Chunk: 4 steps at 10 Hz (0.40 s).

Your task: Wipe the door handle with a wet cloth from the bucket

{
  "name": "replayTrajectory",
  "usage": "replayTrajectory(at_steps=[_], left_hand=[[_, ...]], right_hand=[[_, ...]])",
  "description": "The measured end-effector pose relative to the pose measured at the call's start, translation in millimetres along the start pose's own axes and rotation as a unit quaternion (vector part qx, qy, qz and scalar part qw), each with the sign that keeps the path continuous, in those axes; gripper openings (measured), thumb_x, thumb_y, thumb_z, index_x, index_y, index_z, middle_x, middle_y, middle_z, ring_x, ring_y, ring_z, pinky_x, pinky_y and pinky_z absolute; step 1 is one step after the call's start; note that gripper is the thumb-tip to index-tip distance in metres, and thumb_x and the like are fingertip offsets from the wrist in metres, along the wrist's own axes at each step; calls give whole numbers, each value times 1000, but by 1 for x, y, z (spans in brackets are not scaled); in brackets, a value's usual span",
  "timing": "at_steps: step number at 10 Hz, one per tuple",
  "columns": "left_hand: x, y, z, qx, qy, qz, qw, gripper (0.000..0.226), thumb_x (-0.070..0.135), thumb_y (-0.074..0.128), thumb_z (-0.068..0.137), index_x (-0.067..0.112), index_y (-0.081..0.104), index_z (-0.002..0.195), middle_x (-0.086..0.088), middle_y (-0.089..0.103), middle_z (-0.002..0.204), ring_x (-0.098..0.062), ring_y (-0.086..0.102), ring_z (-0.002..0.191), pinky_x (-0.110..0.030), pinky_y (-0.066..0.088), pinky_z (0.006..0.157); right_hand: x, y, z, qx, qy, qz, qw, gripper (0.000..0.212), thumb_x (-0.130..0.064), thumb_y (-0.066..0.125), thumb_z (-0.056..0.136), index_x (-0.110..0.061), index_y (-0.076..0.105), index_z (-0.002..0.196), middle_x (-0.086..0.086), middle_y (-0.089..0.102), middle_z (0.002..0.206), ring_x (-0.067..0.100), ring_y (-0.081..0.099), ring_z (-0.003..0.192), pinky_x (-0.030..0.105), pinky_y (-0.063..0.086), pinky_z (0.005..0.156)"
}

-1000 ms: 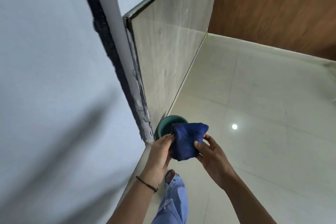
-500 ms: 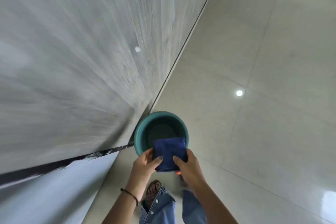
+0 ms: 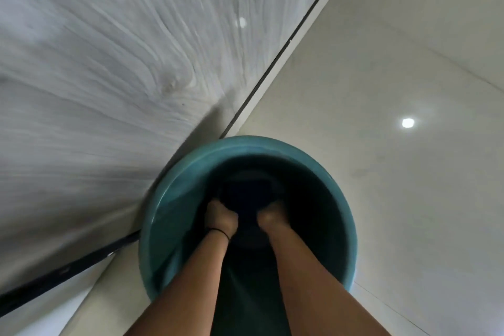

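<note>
A glossy pale tiled floor (image 3: pixel 395 76) meets a grey wood-grain panel (image 3: pixel 109 63); the round teal plastic bucket (image 3: pixel 163 199) sits against it. Both arms reach deep inside, probably soaking the dark blue cloth (image 3: pixel 245 194), gripped between the left hand (image 3: pixel 221 213) and right hand (image 3: pixel 271 215). No door handle is visible.

We see both hands deep in the teal bucket (image 3: pixel 163 215): left hand (image 3: pixel 221 214) and right hand (image 3: pixel 271 217) grip the dark blue cloth (image 3: pixel 245 196). Grey wood-grain door (image 3: pixel 109 63) left, tiled floor (image 3: pixel 395 63) right.
</note>
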<state>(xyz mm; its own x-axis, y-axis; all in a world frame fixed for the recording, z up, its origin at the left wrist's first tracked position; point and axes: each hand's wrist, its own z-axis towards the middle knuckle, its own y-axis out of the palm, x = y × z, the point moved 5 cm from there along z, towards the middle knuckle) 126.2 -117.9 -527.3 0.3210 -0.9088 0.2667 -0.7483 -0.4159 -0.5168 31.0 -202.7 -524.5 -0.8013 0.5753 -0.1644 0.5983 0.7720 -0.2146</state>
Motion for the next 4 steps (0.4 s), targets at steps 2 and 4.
replayTrajectory(at_steps=[2,4], left_hand=[[-1,-25,-63,-62,-9,-109,992,53,-10,55,87,-5,41,139,-25,56,133,-34,56,121,-31,43,94],[23,-121,-210,-87,43,-224,970,35,1,52,94,2,51,130,-16,58,127,-29,56,115,-33,48,79]], right_hand=[[3,-19,-65,8,-63,7,998,45,-2,49,92,-7,48,137,16,54,138,31,50,128,38,38,111],[-6,-50,-240,5,-166,45,985,28,-10,53,92,-16,62,118,1,67,108,19,62,101,44,51,97]])
